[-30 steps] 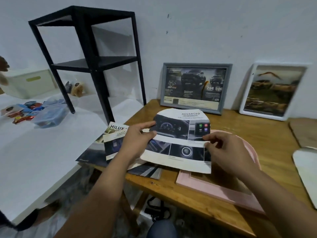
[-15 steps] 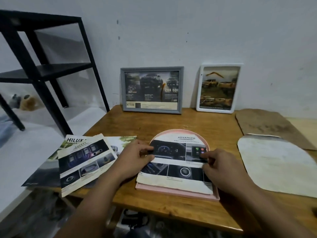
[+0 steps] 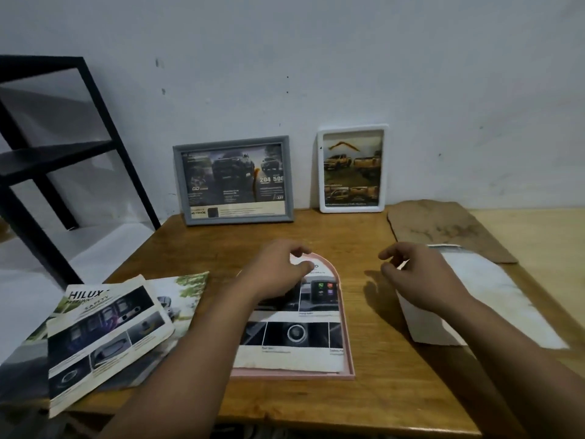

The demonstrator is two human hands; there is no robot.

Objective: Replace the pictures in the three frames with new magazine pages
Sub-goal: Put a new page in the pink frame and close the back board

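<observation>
A home room: wooden table (image 3: 316,236) against a plain white wall (image 3: 316,58), black shelf (image 3: 57,153) far left.

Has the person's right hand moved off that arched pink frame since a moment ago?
Yes. The right hand has left the arched pink frame and moved rightward, now over the white arched sheet.

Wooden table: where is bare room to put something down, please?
Bare wood on the table lies behind the pink frame, before the grey frame and white frame. Another strip runs along the near edge. Crowded: magazines at left, white sheet and brown board at right.
</observation>
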